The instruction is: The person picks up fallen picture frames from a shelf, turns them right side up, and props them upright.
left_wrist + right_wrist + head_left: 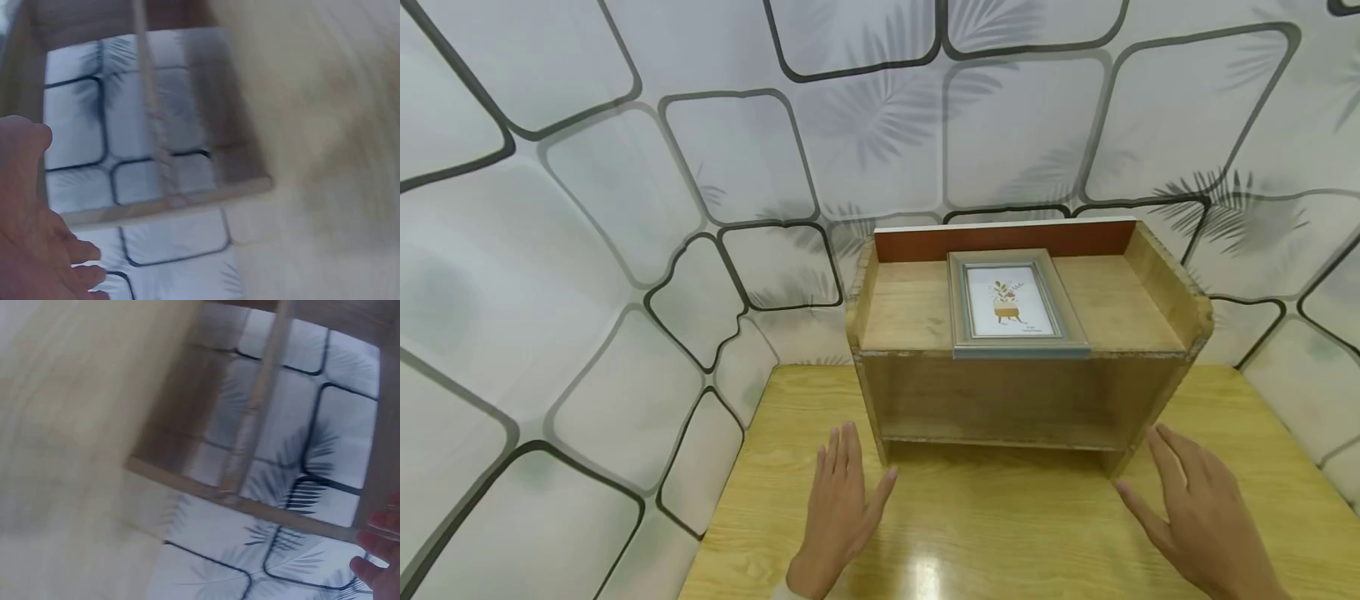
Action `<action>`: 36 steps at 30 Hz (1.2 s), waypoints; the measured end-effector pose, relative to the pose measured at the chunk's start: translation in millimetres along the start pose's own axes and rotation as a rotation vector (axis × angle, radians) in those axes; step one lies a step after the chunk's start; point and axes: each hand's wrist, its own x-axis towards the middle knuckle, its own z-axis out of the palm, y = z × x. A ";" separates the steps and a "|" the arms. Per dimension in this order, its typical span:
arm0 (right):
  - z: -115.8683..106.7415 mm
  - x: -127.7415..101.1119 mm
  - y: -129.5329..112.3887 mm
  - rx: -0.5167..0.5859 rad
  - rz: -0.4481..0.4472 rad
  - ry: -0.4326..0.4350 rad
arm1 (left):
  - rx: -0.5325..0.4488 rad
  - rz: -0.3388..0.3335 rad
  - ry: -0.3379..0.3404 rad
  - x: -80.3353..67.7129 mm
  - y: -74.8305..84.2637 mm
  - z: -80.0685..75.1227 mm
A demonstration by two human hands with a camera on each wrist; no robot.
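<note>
Head view: left hand [841, 517] and right hand [1206, 517], fingers [853, 461] extended and empty, near a rough-edged wooden shelf [910, 310].

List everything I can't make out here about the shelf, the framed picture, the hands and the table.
Head view: the small print on the framed picture is too tiny to read.
Head view: its back is hidden, facing down onto the wooden shelf.
Left wrist view: left edge cuts off part of the left hand.
Right wrist view: right edge cuts off most of the right hand.
Both wrist views: blur obscures the table's grain.
</note>
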 end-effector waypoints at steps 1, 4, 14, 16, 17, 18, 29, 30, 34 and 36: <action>-1.3 5.3 -1.2 0.010 0.000 0.026 | -0.039 -0.023 -0.026 1.8 4.4 -4.9; -6.8 21.8 -5.5 0.049 0.026 0.073 | -0.167 -0.082 -0.091 8.1 18.9 -22.5; -31.5 94.0 -9.8 0.072 0.071 0.131 | -0.374 0.066 0.116 53.9 67.4 -91.2; -34.9 110.6 -6.6 0.100 0.071 0.099 | -0.369 0.083 0.128 70.1 76.4 -101.8; -36.5 118.9 -5.2 0.118 0.080 0.076 | -0.367 0.086 0.123 79.1 80.7 -106.5; -37.9 127.5 -4.1 0.135 0.102 0.044 | -0.361 0.087 0.112 88.6 84.8 -110.9; -30.6 217.0 13.9 0.288 0.432 -0.380 | -0.259 -0.027 -0.158 177.2 115.6 -130.3; -28.6 222.4 16.3 0.294 0.453 -0.435 | -0.243 -0.032 -0.177 182.4 117.1 -129.6; -18.0 240.5 22.3 0.306 0.511 -0.625 | -0.226 -0.035 -0.248 199.0 120.2 -124.1; -11.6 246.3 23.4 0.287 0.505 -0.677 | -0.225 -0.035 -0.283 204.2 121.0 -121.2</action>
